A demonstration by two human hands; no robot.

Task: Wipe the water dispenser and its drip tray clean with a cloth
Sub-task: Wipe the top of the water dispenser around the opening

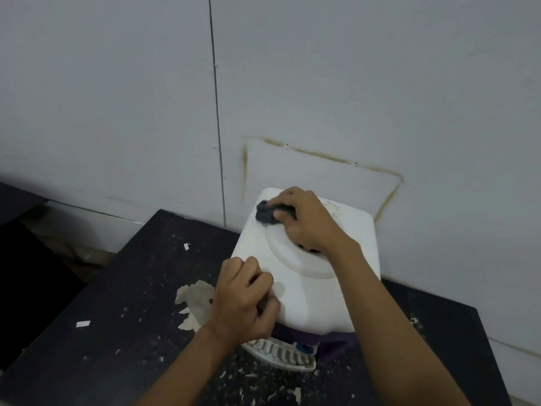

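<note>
In mid-frame the right hand (304, 221) has its grip closed on a dark cloth (265, 214) atop the white water dispenser (310, 291), the left hand (246, 300) curls at its front edge, grip unreadable, and the drip tray (281, 354) below looks grimy, so most wiping probably remains.

The light is dim, flat and bluish-grey. My left hand (244, 300) casts only a faint, soft shadow on the white water dispenser (310, 300). The dark table (117, 288) sinks to near black at far left. The wall seam (216, 112) bows with wide-angle distortion, and everything looks slightly soft and grainy.
</note>
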